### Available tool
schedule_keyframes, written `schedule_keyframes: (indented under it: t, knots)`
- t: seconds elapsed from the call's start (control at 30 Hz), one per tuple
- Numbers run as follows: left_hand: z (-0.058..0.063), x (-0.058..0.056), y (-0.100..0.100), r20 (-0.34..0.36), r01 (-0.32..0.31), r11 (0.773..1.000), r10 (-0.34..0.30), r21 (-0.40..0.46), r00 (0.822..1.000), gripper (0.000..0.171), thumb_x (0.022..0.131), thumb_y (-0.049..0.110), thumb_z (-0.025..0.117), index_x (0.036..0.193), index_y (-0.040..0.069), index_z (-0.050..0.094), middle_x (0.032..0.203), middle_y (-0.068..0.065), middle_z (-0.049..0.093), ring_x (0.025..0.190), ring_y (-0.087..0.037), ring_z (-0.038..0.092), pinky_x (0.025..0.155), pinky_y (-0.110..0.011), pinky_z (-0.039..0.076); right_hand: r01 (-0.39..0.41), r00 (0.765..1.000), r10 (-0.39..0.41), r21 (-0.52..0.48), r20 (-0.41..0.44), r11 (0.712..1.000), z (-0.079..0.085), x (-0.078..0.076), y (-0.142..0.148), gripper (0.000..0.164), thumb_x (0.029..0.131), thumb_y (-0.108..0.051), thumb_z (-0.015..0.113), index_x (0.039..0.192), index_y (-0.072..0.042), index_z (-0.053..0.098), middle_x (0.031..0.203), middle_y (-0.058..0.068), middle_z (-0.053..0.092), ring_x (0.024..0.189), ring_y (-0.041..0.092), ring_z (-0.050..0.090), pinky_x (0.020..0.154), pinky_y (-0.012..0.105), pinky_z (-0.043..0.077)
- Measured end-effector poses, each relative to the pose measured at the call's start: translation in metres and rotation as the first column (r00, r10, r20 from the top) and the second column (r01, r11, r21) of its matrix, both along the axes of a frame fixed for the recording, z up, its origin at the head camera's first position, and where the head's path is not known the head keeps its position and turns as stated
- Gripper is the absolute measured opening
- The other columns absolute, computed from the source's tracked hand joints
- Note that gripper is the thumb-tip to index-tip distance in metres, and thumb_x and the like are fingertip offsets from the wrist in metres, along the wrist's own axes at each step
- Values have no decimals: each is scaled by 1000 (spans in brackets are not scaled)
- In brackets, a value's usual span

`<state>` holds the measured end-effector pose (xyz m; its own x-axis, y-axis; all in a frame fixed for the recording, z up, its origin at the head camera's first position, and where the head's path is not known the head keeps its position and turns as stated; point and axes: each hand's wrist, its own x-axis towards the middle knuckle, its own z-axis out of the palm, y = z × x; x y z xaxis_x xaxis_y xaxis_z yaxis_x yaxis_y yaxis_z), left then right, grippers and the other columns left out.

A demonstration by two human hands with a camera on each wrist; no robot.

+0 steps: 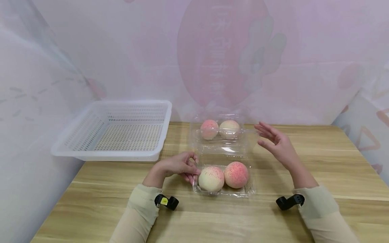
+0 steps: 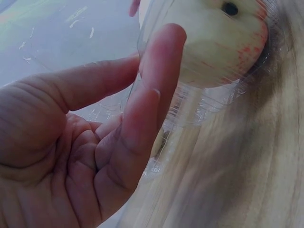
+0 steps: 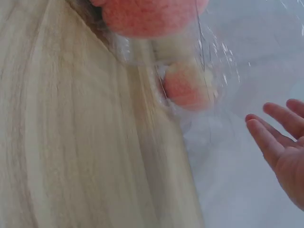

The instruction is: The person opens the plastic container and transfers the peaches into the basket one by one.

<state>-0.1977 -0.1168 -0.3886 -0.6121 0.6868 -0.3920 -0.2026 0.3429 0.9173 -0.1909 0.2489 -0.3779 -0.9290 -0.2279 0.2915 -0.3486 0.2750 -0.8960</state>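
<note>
A clear plastic clamshell box [image 1: 251,191] lies in front of me on the table. It holds a pale peach [image 1: 211,179] at left and a pinker peach [image 1: 236,174] at right. Its transparent lid [image 1: 228,149] is raised at the back. My left hand [image 1: 181,166] pinches the box's left edge; the left wrist view shows the plastic edge between thumb [image 2: 99,80] and fingers. To the right of the raised lid, my right hand [image 1: 278,146] is held up with extended, slightly bent fingers and nothing in its grasp.
Behind the lid, two more peaches, one pink [image 1: 209,129] and one pale [image 1: 229,129], show through clear plastic. A white perforated basket [image 1: 112,155] stands at the back left of the wooden table [image 1: 340,189]. A printed pale pink sheet [image 1: 146,57] hangs along the back edge.
</note>
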Motion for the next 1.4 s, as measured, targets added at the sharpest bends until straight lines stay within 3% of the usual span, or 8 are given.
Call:
schedule_keyframes:
  t: [0.1, 0.33, 0.4, 0.57, 0.73, 0.8, 1.07, 1.4]
  knots:
    - [0, -1, -1, 0, 3, 1000, -3, 2, 1000, 35, 95, -1, 59, 119, -8, 35, 70, -4, 68, 57, -10, 66, 52, -20, 53, -25, 998, 24, 13, 66, 1000, -4, 0, 8, 64, 99, -6, 59, 156, -7, 30, 153, 12, 46, 126, -3, 54, 94, 11, 49]
    - [-1, 0, -2, 1, 11, 1000, -11, 3, 1000, 33, 95, 0, 60, 117, -7, 36, 71, -5, 69, 57, -11, 67, 52, -20, 53, -156, 960, 120, 125, 253, 980, -17, 3, 19, 64, 99, -11, 59, 152, 5, 26, 149, 31, 42, 133, 44, 47, 95, 11, 47]
    - [-2, 1, -2, 1, 15, 1000, -15, 2, 1000, 33, 95, 0, 60, 117, -7, 36, 71, -4, 70, 57, -11, 67, 52, -20, 53, -207, 947, 164, 133, 277, 969, -22, 4, 21, 57, 98, -8, 59, 147, 9, 33, 144, 33, 46, 130, 41, 52, 95, 12, 47]
    - [-2, 2, -2, -1, 15, 1000, -15, 1, 1000, 31, 95, 1, 61, 115, -5, 37, 71, -5, 70, 57, -11, 67, 52, -21, 53, -299, 926, 253, 132, 281, 945, -31, 4, 23, 42, 97, -7, 62, 134, 9, 51, 134, 30, 58, 120, 13, 63, 96, 12, 48]
    - [-2, 2, -3, -3, 12, 1000, -12, 6, 1000, 30, 95, 1, 61, 113, -4, 37, 71, -4, 69, 58, -11, 67, 53, -21, 53, -363, 901, 319, 109, 293, 925, -34, 2, 18, 43, 96, -8, 63, 135, 7, 51, 135, 30, 57, 117, 5, 62, 97, 16, 50]
    - [-2, 2, -3, -3, 10, 1000, -10, 11, 1000, 30, 95, 0, 61, 113, -5, 37, 71, -4, 69, 58, -11, 67, 53, -21, 53, -379, 892, 333, 107, 304, 919, -36, 2, 15, 47, 96, -8, 63, 137, 8, 49, 137, 31, 54, 120, 8, 61, 97, 17, 50]
    - [-3, 1, -3, -27, 12, 1000, -11, 9, 1000, 32, 94, 0, 61, 116, -7, 40, 75, -3, 70, 62, -13, 67, 58, -23, 55, -406, 868, 358, 76, 344, 911, -38, 3, -2, 64, 94, -11, 67, 146, 8, 37, 145, 31, 47, 135, 46, 44, 101, 13, 44]
    - [-3, -1, -4, -62, 21, 1000, -21, -4, 998, 31, 94, 2, 63, 114, -7, 43, 79, -4, 68, 68, -15, 69, 68, -30, 59, -518, 794, 487, -15, 364, 855, -40, 2, -4, 67, 96, -10, 62, 152, 3, 27, 150, 30, 41, 135, 6, 50, 105, 15, 43]
